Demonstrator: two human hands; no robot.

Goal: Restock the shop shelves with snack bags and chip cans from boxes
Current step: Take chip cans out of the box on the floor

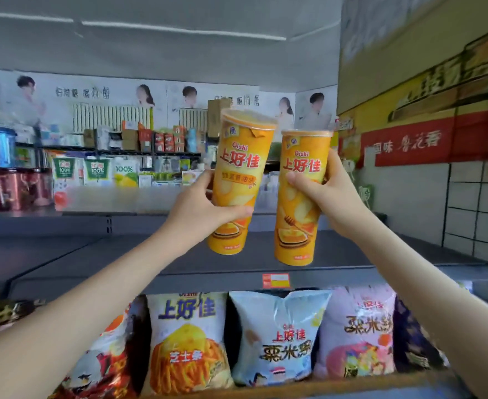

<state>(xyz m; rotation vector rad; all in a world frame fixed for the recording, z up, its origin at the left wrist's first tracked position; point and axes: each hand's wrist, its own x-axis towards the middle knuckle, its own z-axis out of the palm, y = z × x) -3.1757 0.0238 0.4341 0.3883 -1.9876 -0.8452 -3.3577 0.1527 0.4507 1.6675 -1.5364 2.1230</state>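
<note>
It is bright here, with soft light from long ceiling lights (179, 30). Shadows are faint. My left chip can (241, 156) and right chip can (306, 156) look sharp. The cardboard box (409, 67) is smeared; the far shelves (107, 151) look fuzzy.

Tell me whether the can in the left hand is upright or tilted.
Tilted: the left can leans with its lid end toward the right can, gripped around its middle by the left hand.
</note>
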